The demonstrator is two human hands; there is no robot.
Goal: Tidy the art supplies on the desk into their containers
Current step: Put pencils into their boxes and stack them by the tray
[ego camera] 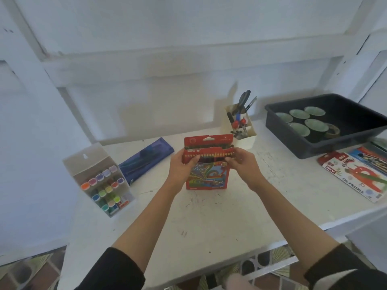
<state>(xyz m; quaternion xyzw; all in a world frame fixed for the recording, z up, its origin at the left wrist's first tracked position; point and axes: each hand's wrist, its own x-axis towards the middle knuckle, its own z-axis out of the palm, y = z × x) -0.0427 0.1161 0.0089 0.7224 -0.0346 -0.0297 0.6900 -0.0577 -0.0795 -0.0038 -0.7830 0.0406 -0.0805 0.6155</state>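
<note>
Red cardboard colour-pencil box (pixel 207 174) upright, centre of counter (pixel 209 227), flap up. I see left hand (pixel 182 164) and right hand (pixel 244 162) pinching its top corners. Looks light, crushable; I'd hold the side edges.

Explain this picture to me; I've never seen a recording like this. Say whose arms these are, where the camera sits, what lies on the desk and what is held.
There is no machine here: these are a person's two bare arms. The single picture comes from a camera worn on the head, looking forward and down. The left hand and right hand both grip a red pencil box, held upright, near its top. On the white desk are a clear marker case at the left, a blue pouch behind it, a holder with scissors at the back, a black tray with green lids at the right, and an oil pastels box in front of it.
</note>
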